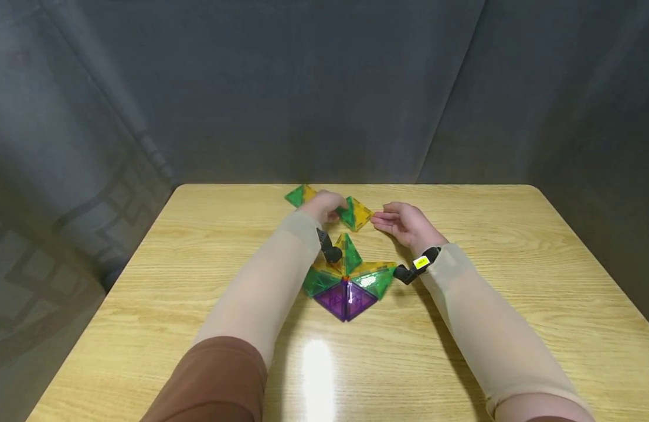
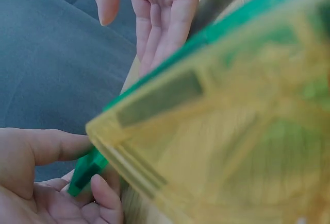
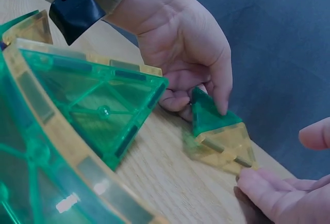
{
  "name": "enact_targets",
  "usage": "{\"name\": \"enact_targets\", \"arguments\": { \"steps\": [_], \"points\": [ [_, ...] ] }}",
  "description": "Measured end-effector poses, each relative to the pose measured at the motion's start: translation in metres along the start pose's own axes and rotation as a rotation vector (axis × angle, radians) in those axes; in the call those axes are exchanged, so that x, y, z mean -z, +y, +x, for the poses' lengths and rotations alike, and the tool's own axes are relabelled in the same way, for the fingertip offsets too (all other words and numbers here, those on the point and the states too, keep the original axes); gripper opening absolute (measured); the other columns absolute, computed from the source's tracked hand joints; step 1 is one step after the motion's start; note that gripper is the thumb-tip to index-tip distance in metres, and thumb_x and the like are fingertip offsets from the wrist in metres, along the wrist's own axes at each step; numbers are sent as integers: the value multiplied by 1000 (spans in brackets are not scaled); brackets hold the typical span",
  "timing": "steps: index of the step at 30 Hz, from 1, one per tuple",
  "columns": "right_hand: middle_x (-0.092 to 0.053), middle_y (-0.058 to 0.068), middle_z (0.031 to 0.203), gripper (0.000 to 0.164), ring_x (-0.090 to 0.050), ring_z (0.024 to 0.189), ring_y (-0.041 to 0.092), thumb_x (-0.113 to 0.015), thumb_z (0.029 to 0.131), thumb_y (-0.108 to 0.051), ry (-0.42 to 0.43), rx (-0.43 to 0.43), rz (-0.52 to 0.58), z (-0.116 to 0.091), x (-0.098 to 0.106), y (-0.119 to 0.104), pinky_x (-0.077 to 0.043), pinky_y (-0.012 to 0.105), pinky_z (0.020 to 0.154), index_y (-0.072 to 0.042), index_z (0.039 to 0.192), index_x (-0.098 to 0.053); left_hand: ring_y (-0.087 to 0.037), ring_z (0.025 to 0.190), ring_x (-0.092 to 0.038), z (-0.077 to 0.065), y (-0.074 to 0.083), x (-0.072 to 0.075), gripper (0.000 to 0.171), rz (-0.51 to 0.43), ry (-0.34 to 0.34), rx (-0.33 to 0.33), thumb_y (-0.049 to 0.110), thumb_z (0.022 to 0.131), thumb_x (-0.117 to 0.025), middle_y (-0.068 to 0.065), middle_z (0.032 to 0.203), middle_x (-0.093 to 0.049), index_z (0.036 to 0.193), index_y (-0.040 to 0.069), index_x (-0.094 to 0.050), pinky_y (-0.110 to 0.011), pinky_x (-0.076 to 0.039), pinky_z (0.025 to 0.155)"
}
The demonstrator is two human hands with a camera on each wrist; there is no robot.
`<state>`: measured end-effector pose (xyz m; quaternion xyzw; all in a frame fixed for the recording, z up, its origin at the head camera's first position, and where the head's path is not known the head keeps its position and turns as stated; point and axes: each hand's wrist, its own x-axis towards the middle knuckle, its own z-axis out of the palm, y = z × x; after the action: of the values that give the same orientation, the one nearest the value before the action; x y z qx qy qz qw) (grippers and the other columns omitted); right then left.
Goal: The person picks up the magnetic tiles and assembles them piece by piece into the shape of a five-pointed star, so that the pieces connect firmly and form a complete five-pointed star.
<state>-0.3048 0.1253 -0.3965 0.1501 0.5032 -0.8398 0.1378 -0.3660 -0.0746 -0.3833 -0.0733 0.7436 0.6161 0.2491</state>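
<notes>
My left hand (image 1: 325, 205) pinches a green triangular magnetic tile (image 3: 212, 112) between thumb and fingers near the back of the table. A yellow triangular tile (image 1: 362, 215) joins that green one edge to edge. From the right, my right hand (image 1: 405, 224) reaches in with extended fingers, fingertips right at the yellow tile's corner and the thumb held apart. Nearer the front lies a tile build with two purple triangles (image 1: 332, 300), green triangles (image 1: 377, 282) and yellow ones (image 1: 371, 268). My left wrist hides part of it.
Another pair, a green tile (image 1: 295, 196) and a yellow tile (image 1: 308, 193), lies behind my left hand at the table's far edge. Both wrists wear black camera mounts (image 1: 332, 254). A dark grey curtain (image 1: 303, 88) hangs behind the wooden table (image 1: 514, 264).
</notes>
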Motion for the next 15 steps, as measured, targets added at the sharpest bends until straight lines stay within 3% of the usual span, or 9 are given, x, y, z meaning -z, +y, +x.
{"name": "enact_targets", "arguments": {
  "steps": [6, 9, 15],
  "points": [
    [-34, 27, 147, 51, -40, 136, 37, -42, 104, -5, -31, 1, 62, -7, -5, -4, -41, 38, 106, 4, 151, -23, -15, 69, -51, -2, 8, 1, 53, -11, 38, -39, 4, 91, -68, -9, 136, -49, 141, 1, -49, -31, -51, 80],
    [-42, 26, 136, 41, -44, 132, 36, -43, 104, -4, -80, 36, 56, -15, -11, -11, -40, 37, 107, 7, 142, -34, -13, 70, -53, -11, 19, 4, 46, -43, 7, -90, 2, 91, -67, -11, 138, -50, 136, -1, -54, -34, -48, 91],
    [-63, 16, 100, 14, -66, 95, 24, -50, 102, -3, -191, 174, -92, -38, -24, -23, -50, 36, 97, 6, 112, -56, -14, 76, -58, -41, 41, 14, 31, -17, -83, -214, 5, 93, -65, -12, 118, -63, 123, 0, -63, -30, -46, 79]
  ]
}}
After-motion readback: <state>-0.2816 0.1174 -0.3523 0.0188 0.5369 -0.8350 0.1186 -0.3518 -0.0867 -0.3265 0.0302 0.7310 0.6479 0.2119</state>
